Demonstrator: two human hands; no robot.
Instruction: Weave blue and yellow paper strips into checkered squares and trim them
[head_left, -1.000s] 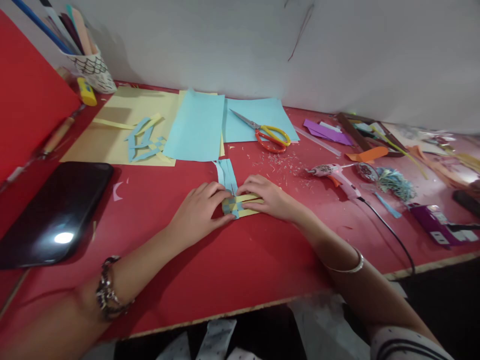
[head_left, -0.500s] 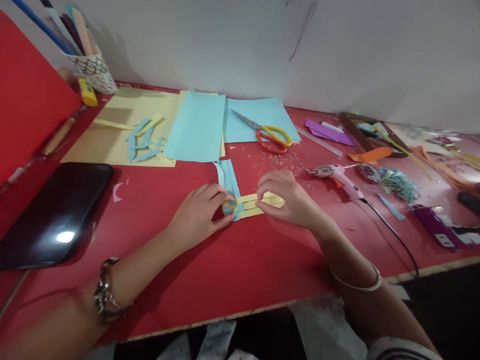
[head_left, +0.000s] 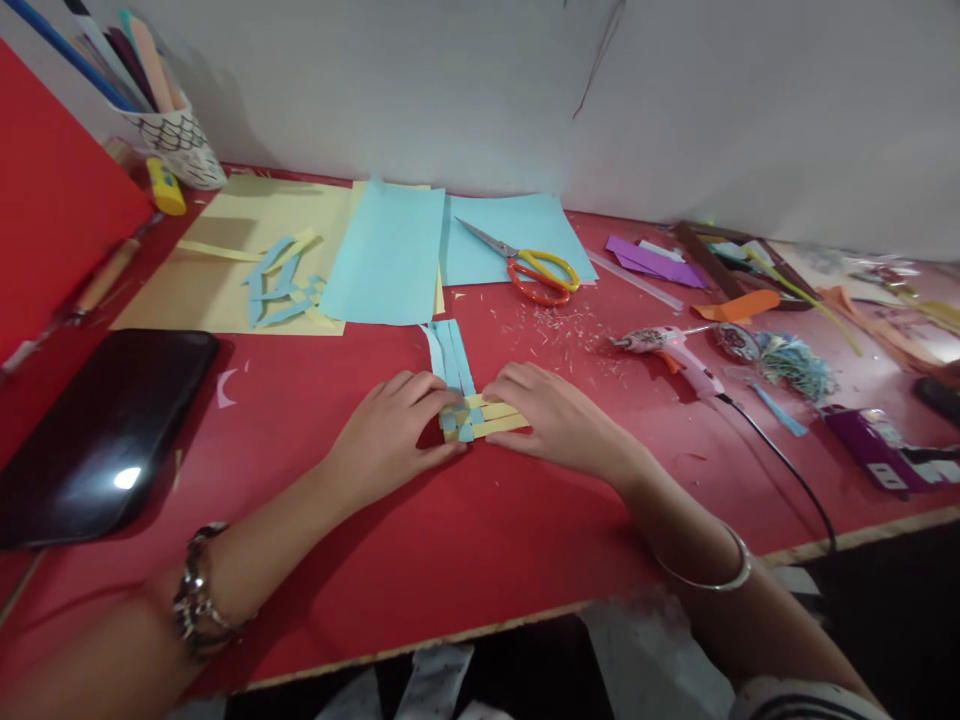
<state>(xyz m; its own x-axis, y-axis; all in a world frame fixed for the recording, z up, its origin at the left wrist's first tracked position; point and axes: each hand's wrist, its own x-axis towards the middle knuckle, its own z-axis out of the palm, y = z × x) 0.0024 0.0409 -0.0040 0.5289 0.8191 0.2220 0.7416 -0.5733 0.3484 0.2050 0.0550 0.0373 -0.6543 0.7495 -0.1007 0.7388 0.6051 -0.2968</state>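
A small weave of blue and yellow paper strips (head_left: 466, 420) lies flat on the red table. At its left side is my left hand (head_left: 390, 428), thumb at the lower edge and fingertips at the upper, closed on the woven part. Blue paper strips (head_left: 454, 358) run up and away from the weave. Yellow paper strips (head_left: 499, 411) stretch out to the right, beneath my right hand (head_left: 555, 415). The fingers and thumb of that hand close on these strips from both edges, and the palm hides their far ends.
Scissors (head_left: 517, 258) rest on blue paper sheets (head_left: 386, 250) at the back. Loose strips (head_left: 281, 280) lie on yellow paper (head_left: 180, 300). To the left is a black phone (head_left: 112, 430); to the right, a pink glue gun (head_left: 671, 350) with a cord, and paper scraps (head_left: 652, 260).
My right hand has moved left and down, from hovering over the yellow strips to resting on them near the weave. My left hand stays at the weave. The view has shifted slightly.
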